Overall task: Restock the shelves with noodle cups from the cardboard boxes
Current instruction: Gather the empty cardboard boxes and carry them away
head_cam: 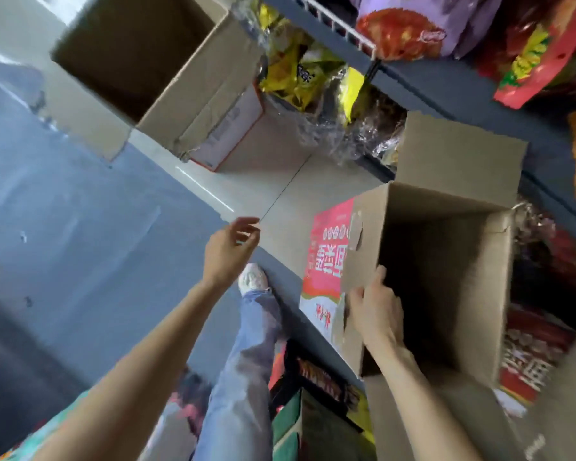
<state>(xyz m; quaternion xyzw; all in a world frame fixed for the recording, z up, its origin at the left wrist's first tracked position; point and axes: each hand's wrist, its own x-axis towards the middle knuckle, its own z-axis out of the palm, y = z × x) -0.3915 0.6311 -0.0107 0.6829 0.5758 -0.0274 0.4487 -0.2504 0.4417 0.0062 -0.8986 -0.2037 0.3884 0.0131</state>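
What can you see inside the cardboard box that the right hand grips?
Inside the cardboard box, held at its rim by the right hand, only bare brown walls show. No noodle cups are visible; the bottom is too dark to tell.

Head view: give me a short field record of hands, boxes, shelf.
right hand: grips the near rim of the cardboard box, fingers curled over the edge
left hand: free in the air over the floor, fingers loosely bent, holds nothing
held box: open top, inside looks dark, no noodle cups visible; red print on its side
second box: open, on the floor further off, looks empty
shelves: to the right, stocked with packaged snacks
floor: grey and light tiles
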